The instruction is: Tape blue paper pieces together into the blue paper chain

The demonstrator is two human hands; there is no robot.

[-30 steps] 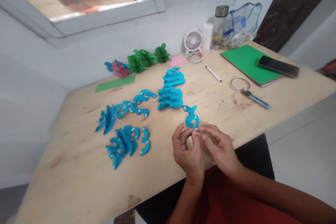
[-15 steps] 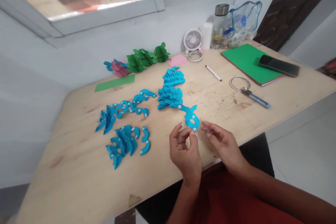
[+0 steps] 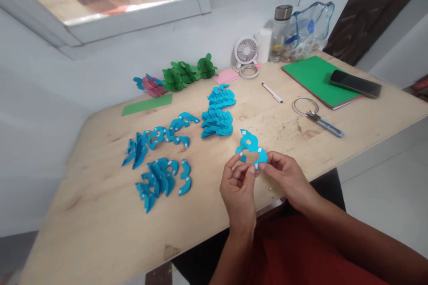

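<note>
"Where is the cut blue strip [image 3: 254,142]?"

"Over the worktop [image 3: 100,222], toward its near edge. The person's left hand [image 3: 239,182] pinches the lower tip, fingers curled; the right hand [image 3: 289,178] pinches the adjoining edge, thumb uppermost."

"Why both?"

"Probably to steady thin paper around the white squares [image 3: 260,150]; tape perhaps, too small to tell."

"And the loose blue pieces [image 3: 162,176]?"

"Spread toward the left edge, likely to keep them separate yet within reach."
</note>
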